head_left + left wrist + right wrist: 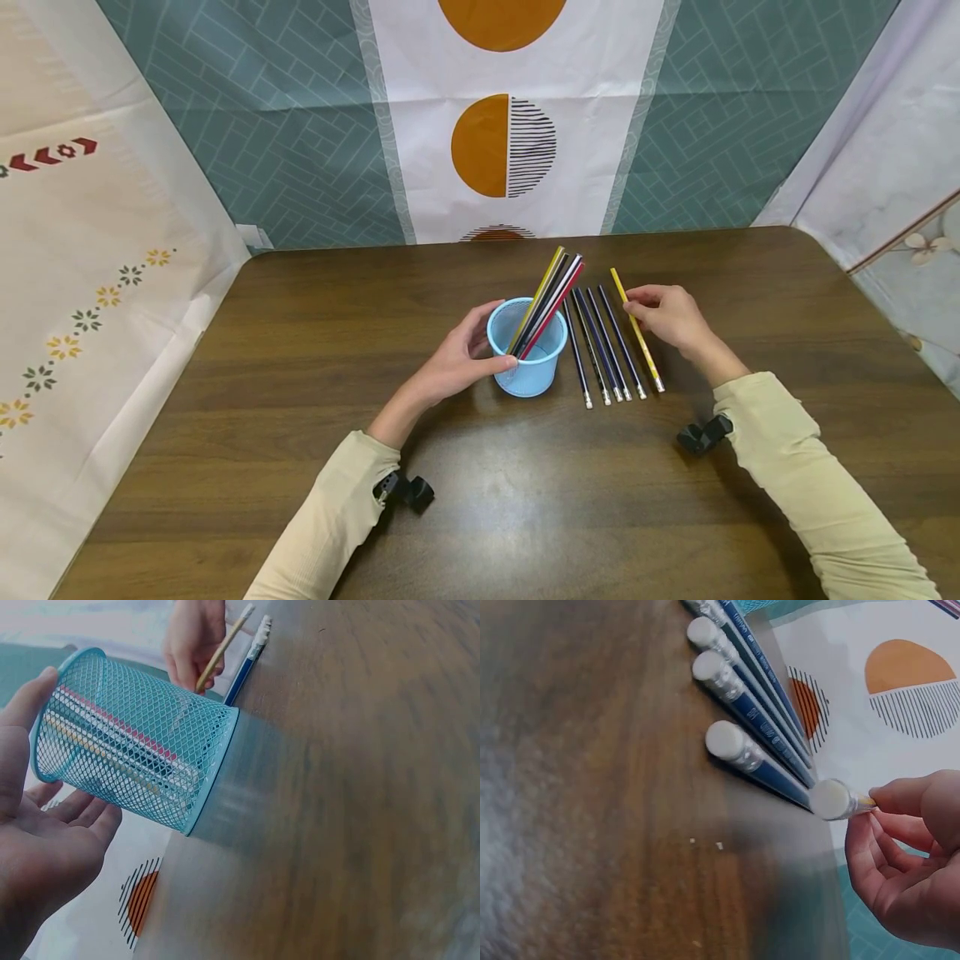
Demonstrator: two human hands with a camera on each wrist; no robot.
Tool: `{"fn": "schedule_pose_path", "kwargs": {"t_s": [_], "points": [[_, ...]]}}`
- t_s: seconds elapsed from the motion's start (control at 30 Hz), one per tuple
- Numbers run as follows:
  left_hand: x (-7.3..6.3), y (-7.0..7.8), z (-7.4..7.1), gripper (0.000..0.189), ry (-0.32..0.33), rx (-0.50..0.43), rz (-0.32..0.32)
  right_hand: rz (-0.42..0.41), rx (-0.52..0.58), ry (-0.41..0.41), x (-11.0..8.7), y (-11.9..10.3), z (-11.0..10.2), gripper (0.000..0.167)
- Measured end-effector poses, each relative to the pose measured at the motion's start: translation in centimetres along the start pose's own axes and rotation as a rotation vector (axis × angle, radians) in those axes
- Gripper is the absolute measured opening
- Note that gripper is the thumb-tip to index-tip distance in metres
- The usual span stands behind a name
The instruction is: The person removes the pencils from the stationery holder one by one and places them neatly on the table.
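My left hand grips a light blue mesh pencil cup from its left side. The thumb lies at the rim and the other fingers go round the far side. Several pencils lean to the right inside the cup, among them a yellow, a black and a red one. Between thumb and fingertips, my right hand pinches a yellow pencil. Its white eraser end points toward the right wrist camera, raised above the table in that view.
Several dark blue and black pencils lie side by side between the cup and the yellow pencil, erasers toward me. All this is on a brown wooden table. A patterned cloth hangs behind its far edge.
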State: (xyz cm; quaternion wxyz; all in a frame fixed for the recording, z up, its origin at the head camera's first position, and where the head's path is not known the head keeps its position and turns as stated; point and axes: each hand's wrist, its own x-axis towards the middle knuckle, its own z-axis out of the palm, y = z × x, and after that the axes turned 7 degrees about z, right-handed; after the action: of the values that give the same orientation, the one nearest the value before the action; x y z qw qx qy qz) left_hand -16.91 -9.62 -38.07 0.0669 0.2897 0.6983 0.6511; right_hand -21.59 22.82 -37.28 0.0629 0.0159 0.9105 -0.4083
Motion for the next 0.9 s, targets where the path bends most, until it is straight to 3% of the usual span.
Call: {"fn": "schedule_pose_path", "kwargs": {"t_s": [0.5, 0.9], "points": [[-0.1, 0.0, 0.0, 0.074, -0.004, -0.009, 0.006, 0.035, 0.033, -0.048, 0.4, 1.4, 0.8, 0.032], [0.0, 0.0, -0.1, 0.074, -0.007, -0.007, 0.007, 0.046, 0.030, -0.010, 0.6, 1.1, 1.2, 0.030]]}}
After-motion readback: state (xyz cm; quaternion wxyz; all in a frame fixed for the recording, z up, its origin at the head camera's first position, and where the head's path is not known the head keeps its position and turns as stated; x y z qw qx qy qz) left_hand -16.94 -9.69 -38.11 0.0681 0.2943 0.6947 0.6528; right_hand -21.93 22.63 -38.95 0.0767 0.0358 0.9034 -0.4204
